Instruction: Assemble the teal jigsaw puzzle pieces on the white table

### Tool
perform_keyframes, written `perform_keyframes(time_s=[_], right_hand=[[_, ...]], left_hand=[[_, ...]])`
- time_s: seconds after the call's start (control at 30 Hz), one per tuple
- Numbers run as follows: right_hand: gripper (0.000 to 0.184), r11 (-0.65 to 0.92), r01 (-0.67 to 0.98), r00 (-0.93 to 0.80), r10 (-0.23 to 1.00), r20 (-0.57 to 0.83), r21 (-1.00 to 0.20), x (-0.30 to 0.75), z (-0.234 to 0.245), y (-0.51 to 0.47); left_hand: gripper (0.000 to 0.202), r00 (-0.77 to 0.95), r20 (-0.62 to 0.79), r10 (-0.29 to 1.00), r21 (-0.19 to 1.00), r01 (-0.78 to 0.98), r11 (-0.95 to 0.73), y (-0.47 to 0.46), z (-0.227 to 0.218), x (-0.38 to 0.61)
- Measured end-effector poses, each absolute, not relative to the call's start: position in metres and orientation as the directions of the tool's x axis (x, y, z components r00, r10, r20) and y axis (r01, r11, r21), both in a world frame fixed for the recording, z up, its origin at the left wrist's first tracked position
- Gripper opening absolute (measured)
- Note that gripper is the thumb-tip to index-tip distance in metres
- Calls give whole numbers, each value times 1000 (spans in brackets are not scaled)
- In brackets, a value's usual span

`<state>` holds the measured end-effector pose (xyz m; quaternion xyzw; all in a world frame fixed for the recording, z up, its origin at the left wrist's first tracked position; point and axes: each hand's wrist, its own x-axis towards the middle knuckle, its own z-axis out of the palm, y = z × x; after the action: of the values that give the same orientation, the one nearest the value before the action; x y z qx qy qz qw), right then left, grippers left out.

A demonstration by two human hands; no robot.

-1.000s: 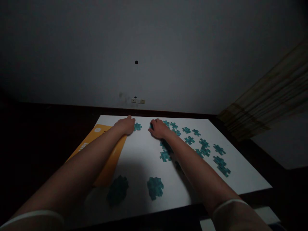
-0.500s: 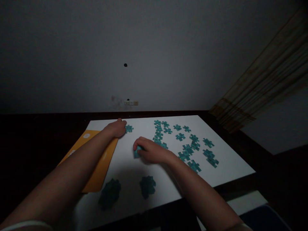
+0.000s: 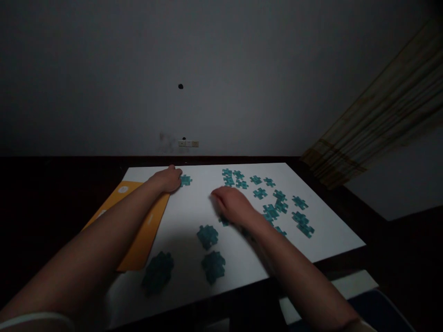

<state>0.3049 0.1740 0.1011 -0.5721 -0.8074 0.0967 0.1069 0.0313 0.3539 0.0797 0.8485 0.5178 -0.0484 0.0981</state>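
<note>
The left hand (image 3: 169, 179) rests at the far edge of the white surface (image 3: 187, 205), fingers curled beside a single jigsaw piece (image 3: 186, 180); this placement probably steadies that piece. Whether its grip pinches anything cannot be told. The right hand (image 3: 232, 203) is blurred, fingers bent inward above a partly hidden piece (image 3: 224, 222); its grip is likewise unreadable. Three teal clusters, the left pile (image 3: 158, 273), middle stack (image 3: 213, 266) and upper stack (image 3: 207, 236), occupy the near side, apart from the spread pieces (image 3: 271, 211) at right, presumably to prevent mixing. The flat orange package (image 3: 147, 237) lies left, apparently to leave the centre accessible.
</note>
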Motion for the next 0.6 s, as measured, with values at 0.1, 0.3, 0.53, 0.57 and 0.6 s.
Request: perform_keyframes(time_s=[0.1, 0.3, 0.53, 0.57, 0.6], right_hand=[[34, 25, 988, -14, 997, 77, -151, 330, 101, 228], [43, -106, 982, 101, 994, -37, -154, 342, 78, 274], [42, -44, 965, 26, 997, -73, -257, 365, 85, 307], [38, -37, 969, 21, 998, -65, -245, 369, 88, 314], [35, -33, 974, 21, 998, -59, -226, 372, 91, 321]], left_hand=[[46, 434, -218, 874, 81, 901, -427, 352, 81, 34], [50, 409, -230, 883, 65, 912, -405, 345, 87, 38], [51, 416, -237, 878, 61, 908, -414, 338, 92, 40], [50, 416, -239, 877, 62, 908, -414, 337, 92, 40], [50, 417, -241, 877, 64, 908, -414, 337, 92, 40]])
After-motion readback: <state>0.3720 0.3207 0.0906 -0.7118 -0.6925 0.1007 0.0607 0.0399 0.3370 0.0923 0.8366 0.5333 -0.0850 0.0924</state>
